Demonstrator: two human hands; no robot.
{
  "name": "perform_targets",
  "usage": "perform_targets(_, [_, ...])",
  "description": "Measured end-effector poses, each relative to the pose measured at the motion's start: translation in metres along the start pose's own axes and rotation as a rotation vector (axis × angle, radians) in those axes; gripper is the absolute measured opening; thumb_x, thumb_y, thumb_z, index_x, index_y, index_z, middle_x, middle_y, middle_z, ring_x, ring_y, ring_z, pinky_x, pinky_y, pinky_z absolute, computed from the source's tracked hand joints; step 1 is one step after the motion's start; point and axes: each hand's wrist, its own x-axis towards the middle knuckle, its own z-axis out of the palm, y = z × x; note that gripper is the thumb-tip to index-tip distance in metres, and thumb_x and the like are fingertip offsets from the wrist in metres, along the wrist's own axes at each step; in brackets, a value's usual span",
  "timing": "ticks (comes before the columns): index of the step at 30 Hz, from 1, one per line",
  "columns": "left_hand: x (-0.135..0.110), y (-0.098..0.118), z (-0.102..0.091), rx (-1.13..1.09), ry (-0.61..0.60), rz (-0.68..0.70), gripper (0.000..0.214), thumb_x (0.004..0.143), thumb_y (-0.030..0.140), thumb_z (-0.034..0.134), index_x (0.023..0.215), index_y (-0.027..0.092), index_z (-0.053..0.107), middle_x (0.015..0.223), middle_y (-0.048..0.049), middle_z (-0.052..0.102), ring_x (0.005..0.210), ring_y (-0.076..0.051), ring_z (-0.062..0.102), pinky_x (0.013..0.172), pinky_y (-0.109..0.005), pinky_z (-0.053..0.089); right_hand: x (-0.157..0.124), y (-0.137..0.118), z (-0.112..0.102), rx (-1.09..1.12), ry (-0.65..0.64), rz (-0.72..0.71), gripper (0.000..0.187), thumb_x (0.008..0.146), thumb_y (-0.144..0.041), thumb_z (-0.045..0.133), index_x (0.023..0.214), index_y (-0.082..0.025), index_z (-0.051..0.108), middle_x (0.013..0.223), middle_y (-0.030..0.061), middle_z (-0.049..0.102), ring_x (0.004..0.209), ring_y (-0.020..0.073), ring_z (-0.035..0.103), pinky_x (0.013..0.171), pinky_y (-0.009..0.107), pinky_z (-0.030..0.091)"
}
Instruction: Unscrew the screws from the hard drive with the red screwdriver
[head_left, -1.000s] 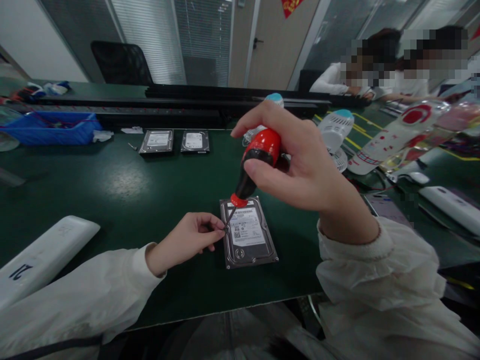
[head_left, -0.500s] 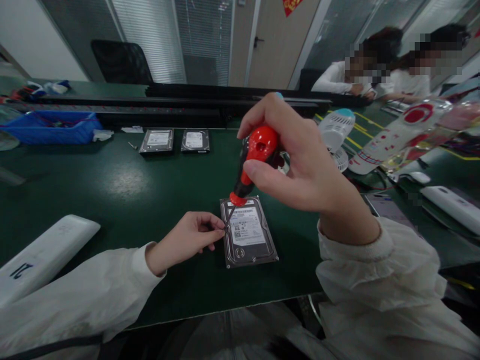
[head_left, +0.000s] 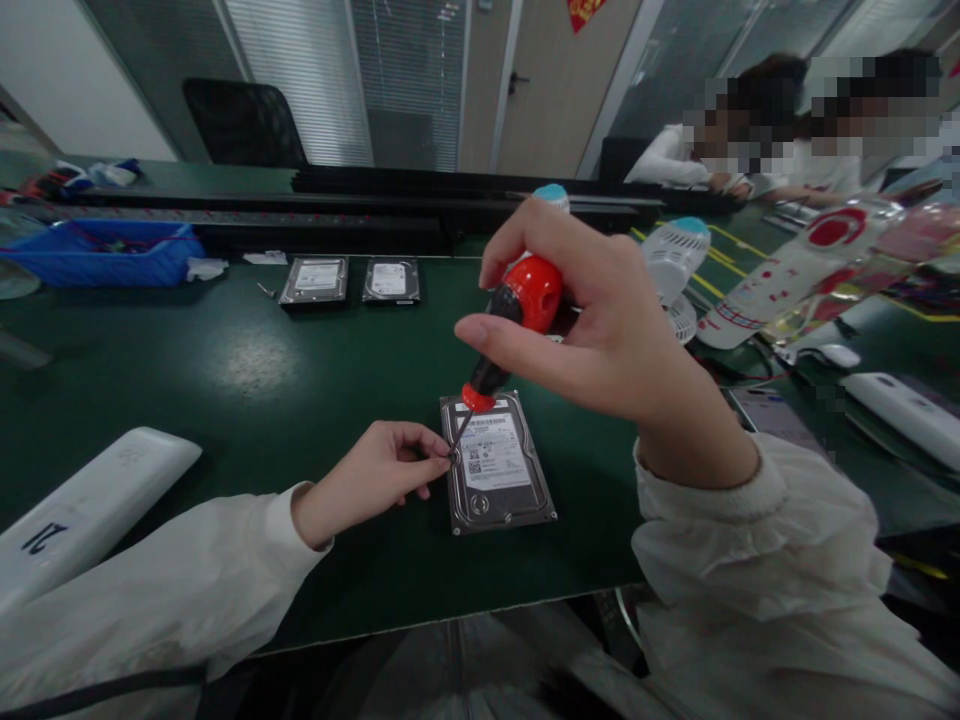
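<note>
A hard drive (head_left: 496, 490) with a white label lies flat on the green table in front of me. My right hand (head_left: 592, 310) is closed around the red and black handle of a screwdriver (head_left: 491, 355). The tool leans, its thin shaft pointing down to the drive's left edge. There, thumb and forefinger of my left hand (head_left: 397, 462) are pinched together at the screwdriver's tip; whatever is between them is too small to make out.
Two more hard drives, one on the left (head_left: 316, 281) and one on the right (head_left: 391, 280), lie farther back. A blue bin (head_left: 112, 265) stands far left, a white case (head_left: 97, 500) near my left arm. Small fans (head_left: 675, 260) and a bottle (head_left: 795, 270) stand right. Two people sit beyond.
My right hand has turned around the screwdriver handle, its thumb now stretched farther left. The left hand and the hard drive have stayed in place.
</note>
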Motion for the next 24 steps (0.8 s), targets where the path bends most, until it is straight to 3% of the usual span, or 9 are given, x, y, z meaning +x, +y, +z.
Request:
perform_targets(4, [-0.0007,-0.0002,0.0,-0.001,0.001,-0.007,0.033,0.075,0.044,0.079,0.09,0.016,0.07,0.072,0.0006,0.07,0.054,-0.011,0.062,0.041,-0.017,0.039,0.0001,-0.0004,-0.0007,0.039,-0.023,-0.053,0.027,0.096,-0.045,0.057,0.099,-0.019,0.054,0.09,-0.0003,0.055,0.068,0.009,0.045,0.066,0.028,0.039])
perform_targets(9, [0.0001,-0.0002,0.0005,-0.002,0.002,-0.01,0.032,0.074,0.044,0.079,0.09,0.016,0.07,0.072,0.0007,0.07,0.054,-0.011,0.061,0.04,-0.017,0.038,0.0,-0.0017,-0.0005,0.018,0.006,0.006,0.023,0.097,-0.042,0.059,0.095,-0.02,0.054,0.084,-0.0024,0.053,0.067,0.0079,0.043,0.064,0.025,0.037])
perform_targets(15, [0.0012,-0.0017,-0.0003,0.001,-0.008,-0.005,0.03,0.077,0.042,0.078,0.091,0.017,0.07,0.072,0.0011,0.069,0.055,-0.011,0.062,0.041,-0.017,0.038,-0.0005,-0.0005,-0.0011,0.058,0.006,-0.059,0.022,0.081,-0.026,0.057,0.101,-0.019,0.05,0.098,0.0013,0.051,0.074,0.0104,0.044,0.068,0.028,0.04])
perform_targets(20, [0.0016,-0.0015,-0.0012,0.015,-0.016,0.009,0.03,0.079,0.043,0.078,0.092,0.017,0.071,0.073,0.0009,0.07,0.056,-0.011,0.063,0.042,-0.018,0.04,-0.0001,0.0013,0.0027,0.043,-0.005,-0.016,0.021,0.095,-0.04,0.056,0.099,-0.021,0.048,0.089,-0.0013,0.047,0.072,0.0098,0.039,0.067,0.026,0.038])
perform_targets(24, [0.0004,-0.0013,-0.0008,0.011,-0.015,0.004,0.031,0.078,0.043,0.078,0.093,0.017,0.071,0.075,0.0,0.07,0.057,-0.012,0.063,0.042,-0.018,0.039,-0.0003,0.0023,0.0014,0.054,-0.014,-0.008,0.024,0.093,-0.04,0.061,0.097,-0.021,0.048,0.086,-0.0017,0.048,0.07,0.0097,0.041,0.066,0.027,0.038])
